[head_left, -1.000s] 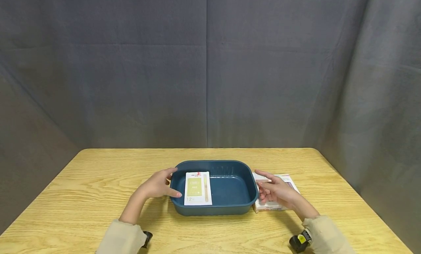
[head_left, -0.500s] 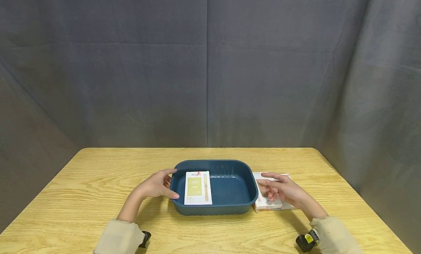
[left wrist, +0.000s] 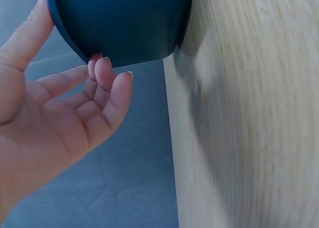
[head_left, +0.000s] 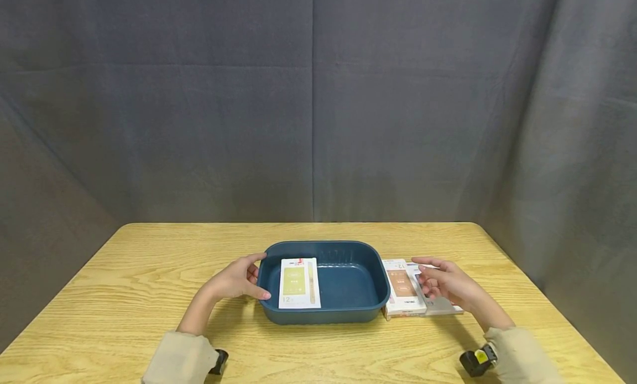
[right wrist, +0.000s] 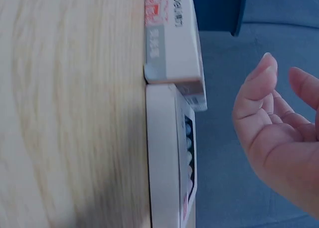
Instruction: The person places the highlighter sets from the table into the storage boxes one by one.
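In the head view, a dark blue rectangular tub [head_left: 355, 287] stands mid-table. A white box with a yellow-green panel [head_left: 294, 284] lies inside it on the left. My left hand [head_left: 234, 279] is at the tub's left end, thumb and forefinger spread against the rim; in the left wrist view its other fingers curl loosely beside the wall. My right hand [head_left: 453, 284] holds nothing and hovers with bent fingers above a white box with a window [right wrist: 164, 153]. Through that window several round coloured ends show. A white box with a brown panel [head_left: 402, 284] lies between it and the tub.
All this rests on a light wood-grain table [head_left: 174, 262]. Grey curtains [head_left: 199, 124] hang behind it and along both sides. A black camera strap [head_left: 478, 361] is on the right wrist.
My right hand has drawn away from the tub's right end, moving right over the boxes and uncovering the brown-panelled one. My left hand and the tub have barely moved.
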`<action>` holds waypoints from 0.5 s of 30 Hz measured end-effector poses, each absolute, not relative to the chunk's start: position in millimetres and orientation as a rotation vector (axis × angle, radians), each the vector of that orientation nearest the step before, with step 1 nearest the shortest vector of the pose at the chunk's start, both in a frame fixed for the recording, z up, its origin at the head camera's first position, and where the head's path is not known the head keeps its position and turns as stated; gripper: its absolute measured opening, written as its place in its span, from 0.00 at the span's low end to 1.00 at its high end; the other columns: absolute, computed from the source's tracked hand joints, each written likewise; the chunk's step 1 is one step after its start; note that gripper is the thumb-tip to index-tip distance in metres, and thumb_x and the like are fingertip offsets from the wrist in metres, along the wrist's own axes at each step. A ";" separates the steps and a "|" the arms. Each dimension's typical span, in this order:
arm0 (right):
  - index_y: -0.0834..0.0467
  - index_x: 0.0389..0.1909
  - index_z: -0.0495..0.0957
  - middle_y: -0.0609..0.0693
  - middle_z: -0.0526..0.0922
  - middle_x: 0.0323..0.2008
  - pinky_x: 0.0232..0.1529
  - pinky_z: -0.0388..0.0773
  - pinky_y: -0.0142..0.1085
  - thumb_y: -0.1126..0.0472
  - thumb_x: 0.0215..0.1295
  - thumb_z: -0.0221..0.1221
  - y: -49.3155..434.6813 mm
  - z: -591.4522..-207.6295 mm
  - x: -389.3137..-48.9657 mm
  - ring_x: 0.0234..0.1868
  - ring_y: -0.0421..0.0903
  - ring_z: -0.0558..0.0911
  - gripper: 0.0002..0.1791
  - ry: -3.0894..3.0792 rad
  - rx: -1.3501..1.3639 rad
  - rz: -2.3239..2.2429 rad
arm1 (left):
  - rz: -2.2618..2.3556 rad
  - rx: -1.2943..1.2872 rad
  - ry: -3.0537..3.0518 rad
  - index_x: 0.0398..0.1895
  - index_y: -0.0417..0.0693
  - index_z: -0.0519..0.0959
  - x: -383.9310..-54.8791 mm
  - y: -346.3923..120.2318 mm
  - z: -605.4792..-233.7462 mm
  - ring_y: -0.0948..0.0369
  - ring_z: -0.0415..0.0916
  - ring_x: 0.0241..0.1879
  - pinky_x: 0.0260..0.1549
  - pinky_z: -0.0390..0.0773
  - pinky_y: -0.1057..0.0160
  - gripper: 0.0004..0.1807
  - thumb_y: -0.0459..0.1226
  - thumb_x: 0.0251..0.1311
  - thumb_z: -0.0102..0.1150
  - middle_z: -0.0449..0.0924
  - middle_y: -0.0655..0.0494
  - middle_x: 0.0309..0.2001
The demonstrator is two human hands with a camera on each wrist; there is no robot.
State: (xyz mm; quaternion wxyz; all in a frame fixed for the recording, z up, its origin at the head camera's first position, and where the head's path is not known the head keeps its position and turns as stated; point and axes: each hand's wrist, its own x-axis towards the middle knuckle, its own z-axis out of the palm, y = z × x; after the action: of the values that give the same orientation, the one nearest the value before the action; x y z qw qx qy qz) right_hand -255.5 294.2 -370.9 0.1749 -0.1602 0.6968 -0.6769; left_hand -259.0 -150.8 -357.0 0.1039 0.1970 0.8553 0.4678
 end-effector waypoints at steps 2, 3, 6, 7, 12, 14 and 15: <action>0.58 0.54 0.67 0.50 0.74 0.28 0.25 0.73 0.29 0.64 0.68 0.45 298.1 -370.1 -255.3 0.25 0.39 0.75 0.15 1.988 -0.444 -1.921 | 1.400 0.592 2.503 0.62 0.24 0.52 -259.9 -151.7 -357.9 0.59 0.61 0.27 0.22 0.64 0.66 0.50 0.30 0.37 0.71 0.64 0.49 0.28; 0.57 0.53 0.67 0.50 0.74 0.29 0.26 0.73 0.29 0.64 0.68 0.45 299.9 -369.7 -255.1 0.25 0.39 0.75 0.14 1.987 -0.445 -1.923 | 1.410 0.601 2.491 0.62 0.23 0.51 -260.3 -152.2 -358.4 0.59 0.61 0.27 0.22 0.64 0.66 0.50 0.30 0.37 0.71 0.64 0.49 0.29; 0.58 0.54 0.66 0.50 0.74 0.29 0.27 0.73 0.29 0.64 0.68 0.45 305.2 -368.8 -254.5 0.26 0.39 0.76 0.14 1.994 -0.456 -1.922 | 1.433 0.618 2.464 0.62 0.23 0.49 -260.9 -153.8 -360.4 0.58 0.62 0.27 0.21 0.64 0.66 0.51 0.29 0.38 0.71 0.64 0.49 0.28; 0.58 0.53 0.66 0.50 0.74 0.29 0.27 0.73 0.29 0.64 0.68 0.45 306.7 -368.5 -254.1 0.26 0.39 0.76 0.14 2.004 -0.448 -1.922 | 1.434 0.623 2.461 0.62 0.23 0.49 -261.1 -154.3 -361.0 0.58 0.62 0.27 0.21 0.64 0.66 0.51 0.29 0.38 0.71 0.65 0.49 0.28; 0.52 0.47 0.71 0.51 0.75 0.31 0.29 0.74 0.32 0.64 0.66 0.47 315.5 -370.2 -252.6 0.32 0.42 0.76 0.11 2.116 -0.379 -1.906 | 1.443 0.631 2.434 0.63 0.23 0.47 -260.7 -156.4 -361.3 0.59 0.62 0.25 0.21 0.65 0.67 0.51 0.30 0.39 0.70 0.65 0.49 0.27; 0.48 0.43 0.72 0.51 0.75 0.32 0.30 0.74 0.33 0.65 0.66 0.47 319.8 -372.2 -252.1 0.34 0.43 0.76 0.11 2.137 -0.364 -1.913 | 1.455 0.643 2.408 0.63 0.23 0.46 -260.3 -156.8 -360.7 0.60 0.62 0.25 0.21 0.65 0.68 0.51 0.29 0.40 0.69 0.64 0.49 0.26; 0.46 0.41 0.73 0.50 0.75 0.32 0.31 0.75 0.33 0.65 0.66 0.46 322.0 -373.0 -251.9 0.34 0.43 0.76 0.12 2.133 -0.358 -1.921 | 1.462 0.653 2.389 0.63 0.23 0.45 -260.3 -157.0 -360.6 0.60 0.62 0.24 0.20 0.64 0.68 0.51 0.29 0.40 0.69 0.64 0.50 0.26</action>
State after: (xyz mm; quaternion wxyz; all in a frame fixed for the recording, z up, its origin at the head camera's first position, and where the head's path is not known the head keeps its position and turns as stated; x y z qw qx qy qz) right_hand -251.9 322.0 -373.0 0.1240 -0.1229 0.7317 -0.6589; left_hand -260.3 -157.0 -360.6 0.1323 0.2252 0.8233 0.5040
